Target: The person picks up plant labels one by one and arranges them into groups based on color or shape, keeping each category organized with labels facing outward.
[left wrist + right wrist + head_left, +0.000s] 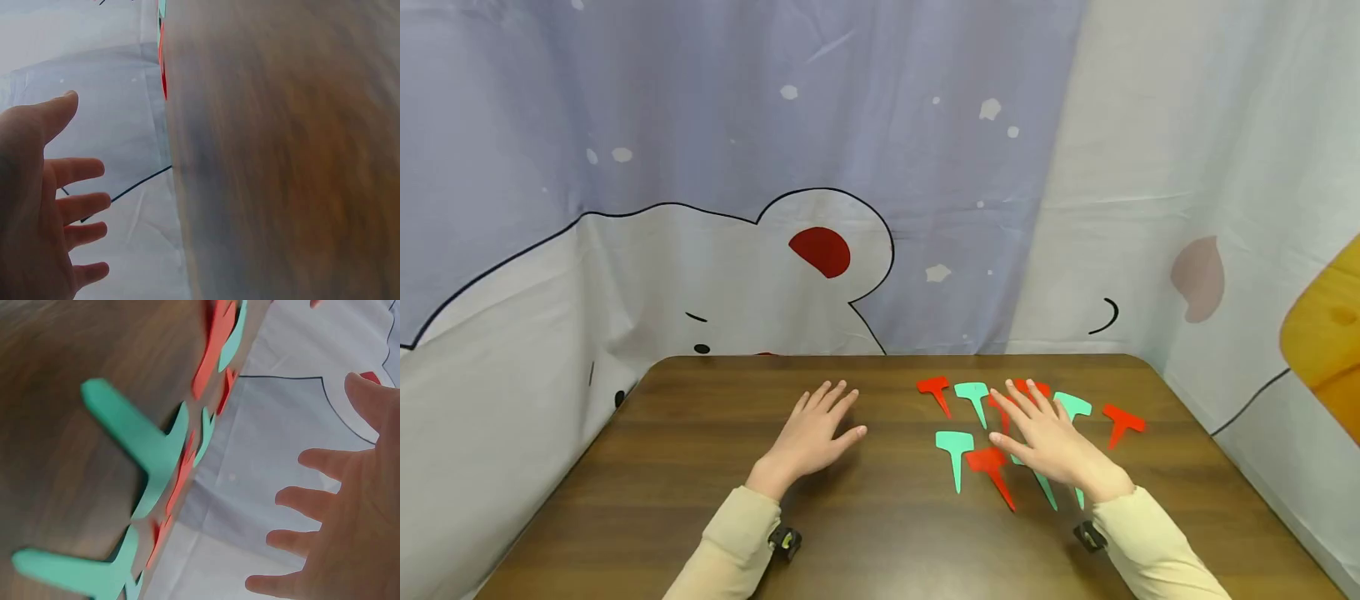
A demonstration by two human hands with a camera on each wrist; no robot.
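Observation:
Several flat T-shaped plant labels lie scattered on the right half of the table, some red, like the red label [991,467], others mint green, like the green label [955,450]. Over this group hovers my right hand [1052,437], fingers spread, hiding parts of some labels. The right wrist view shows a green label [140,447] below that hand [356,512], which holds nothing. My left hand [811,437] is held above the left part of the table, fingers straight and apart. Nothing is in its palm [31,206] in the left wrist view.
The brown wooden table [865,533] has rounded far corners. Behind it and along its right side hangs a printed curtain [700,125] with cartoon shapes. Small black devices are strapped at both wrists, one at the left wrist [786,542].

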